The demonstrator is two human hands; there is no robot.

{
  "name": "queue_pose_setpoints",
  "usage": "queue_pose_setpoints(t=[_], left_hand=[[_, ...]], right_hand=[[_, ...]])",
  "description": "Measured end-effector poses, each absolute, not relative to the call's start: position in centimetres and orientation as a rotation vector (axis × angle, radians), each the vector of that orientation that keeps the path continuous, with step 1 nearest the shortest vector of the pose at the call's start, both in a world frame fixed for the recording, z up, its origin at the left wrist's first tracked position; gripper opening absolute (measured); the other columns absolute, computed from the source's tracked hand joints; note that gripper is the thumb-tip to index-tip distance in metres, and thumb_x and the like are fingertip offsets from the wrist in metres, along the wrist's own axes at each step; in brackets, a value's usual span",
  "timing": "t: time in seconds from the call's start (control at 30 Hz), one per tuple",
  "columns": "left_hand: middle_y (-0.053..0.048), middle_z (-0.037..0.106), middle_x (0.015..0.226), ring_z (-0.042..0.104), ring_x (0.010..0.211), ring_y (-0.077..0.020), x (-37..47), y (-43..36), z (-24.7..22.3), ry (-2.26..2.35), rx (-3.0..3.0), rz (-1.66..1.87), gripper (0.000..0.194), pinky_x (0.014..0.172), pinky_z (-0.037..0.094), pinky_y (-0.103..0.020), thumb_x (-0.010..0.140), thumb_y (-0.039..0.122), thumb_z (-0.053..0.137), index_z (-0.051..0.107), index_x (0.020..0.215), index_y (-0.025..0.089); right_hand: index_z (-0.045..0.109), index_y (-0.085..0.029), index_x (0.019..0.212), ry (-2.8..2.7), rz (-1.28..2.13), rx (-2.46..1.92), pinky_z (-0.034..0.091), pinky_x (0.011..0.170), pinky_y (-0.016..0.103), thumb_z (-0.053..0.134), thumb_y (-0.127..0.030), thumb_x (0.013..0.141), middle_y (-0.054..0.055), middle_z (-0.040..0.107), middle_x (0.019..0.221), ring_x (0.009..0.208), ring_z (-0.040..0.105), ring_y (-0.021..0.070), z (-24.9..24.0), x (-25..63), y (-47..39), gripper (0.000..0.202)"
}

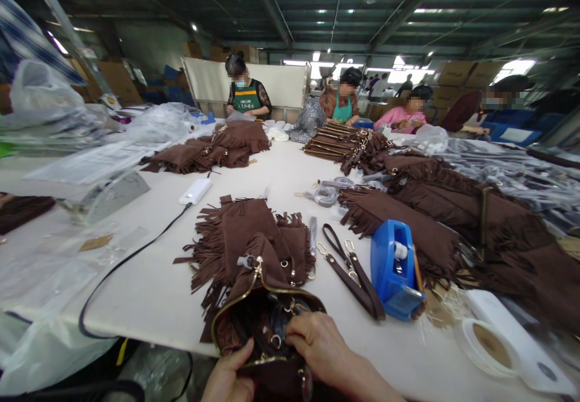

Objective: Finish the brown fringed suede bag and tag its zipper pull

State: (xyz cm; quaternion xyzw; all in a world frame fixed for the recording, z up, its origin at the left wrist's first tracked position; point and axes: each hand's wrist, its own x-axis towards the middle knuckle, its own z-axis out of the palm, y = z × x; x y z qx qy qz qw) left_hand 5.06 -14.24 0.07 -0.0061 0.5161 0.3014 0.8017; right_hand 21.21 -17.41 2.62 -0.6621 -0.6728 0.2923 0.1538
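A dark brown fringed handbag (pixel 244 281) lies at the table's front edge, its gold-zippered mouth spread wide toward me. My left hand (pixel 230 375) grips the near rim, thumb over the edge. At the right side of the opening, my right hand (pixel 317 340) has its fingers curled in among metal clasps and dark straps; what they pinch is hidden. Inside the bag are gold rings and a strap, partly in shadow. Beyond its mouth, more brown suede with long fringe (pixel 247 223) is spread on the table. Brown wrist straps (pixel 351 269) with gold clips rest to its right.
A blue tape dispenser (pixel 389 269) stands right of the straps, with a tape roll (pixel 487 347) nearer me. Brown bags (pixel 489 220) are piled at right. A black cable (pixel 131 254) runs from a white device (pixel 194 191). Several people work across the table.
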Motion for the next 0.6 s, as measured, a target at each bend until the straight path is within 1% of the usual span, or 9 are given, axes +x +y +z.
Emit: queue_pose_setpoints(t=[0.13, 0.3, 0.37, 0.47, 0.53, 0.6], left_hand=[[-0.014, 0.070, 0.086, 0.066, 0.083, -0.0304, 5.3, -14.1, 0.6, 1.111, 0.002, 0.694, 0.027, 0.082, 0.049, -0.050, 0.074, 0.010, 0.055, 0.058, 0.101, 0.007], [-0.011, 0.071, 0.078, 0.066, 0.081, -0.0297, 5.1, -14.3, -0.1, 1.064, -0.049, 0.703, 0.022, 0.079, 0.051, -0.046, 0.065, 0.006, 0.062, 0.062, 0.087, 0.008], [-0.010, 0.071, 0.074, 0.066, 0.080, -0.0292, 4.9, -14.4, -0.5, 1.085, -0.001, 0.754, 0.023, 0.076, 0.052, -0.043, 0.059, 0.005, 0.067, 0.064, 0.082, 0.008], [-0.008, 0.071, 0.070, 0.066, 0.077, -0.0286, 4.8, -14.6, -0.4, 1.132, 0.137, 0.840, 0.032, 0.073, 0.053, -0.038, 0.051, 0.009, 0.076, 0.065, 0.081, 0.010], [-0.008, 0.071, 0.068, 0.066, 0.075, -0.0288, 4.8, -14.7, -0.1, 1.178, 0.188, 0.874, 0.035, 0.069, 0.054, -0.036, 0.046, 0.012, 0.079, 0.066, 0.078, 0.009], [-0.009, 0.071, 0.067, 0.066, 0.072, -0.0289, 5.0, -14.7, 0.1, 1.225, 0.186, 0.897, 0.035, 0.065, 0.054, -0.035, 0.042, 0.011, 0.079, 0.066, 0.075, 0.008]], right_hand=[[0.069, -0.019, 0.076, -1.852, 0.917, -1.788, 0.035, 0.062, 0.022, 0.053, -0.018, 0.078, 0.002, 0.068, 0.076, 0.072, 0.059, 0.0145, 2.5, 20.7, -17.4, 0.017], [0.065, -0.016, 0.073, -1.660, 1.121, -1.658, 0.036, 0.061, 0.021, 0.049, -0.014, 0.077, 0.001, 0.063, 0.071, 0.069, 0.054, 0.0124, 2.5, 20.4, -17.3, 0.016], [0.062, -0.016, 0.073, -1.666, 1.129, -1.657, 0.036, 0.060, 0.021, 0.048, -0.015, 0.077, 0.000, 0.061, 0.070, 0.068, 0.053, 0.0125, 2.5, 20.3, -17.5, 0.015], [0.058, -0.016, 0.079, -1.784, 1.065, -1.628, 0.037, 0.060, 0.022, 0.042, -0.015, 0.080, 0.002, 0.059, 0.074, 0.069, 0.053, 0.0136, 2.6, 20.2, -17.9, 0.016], [0.056, -0.015, 0.086, -1.879, 1.023, -1.642, 0.039, 0.065, 0.025, 0.039, -0.015, 0.081, 0.005, 0.060, 0.079, 0.072, 0.054, 0.0160, 2.8, 20.0, -18.5, 0.018], [0.054, -0.014, 0.094, -1.928, 0.992, -1.727, 0.040, 0.072, 0.031, 0.039, -0.016, 0.080, 0.009, 0.059, 0.088, 0.081, 0.054, 0.0204, 2.8, 19.7, -19.0, 0.021]])
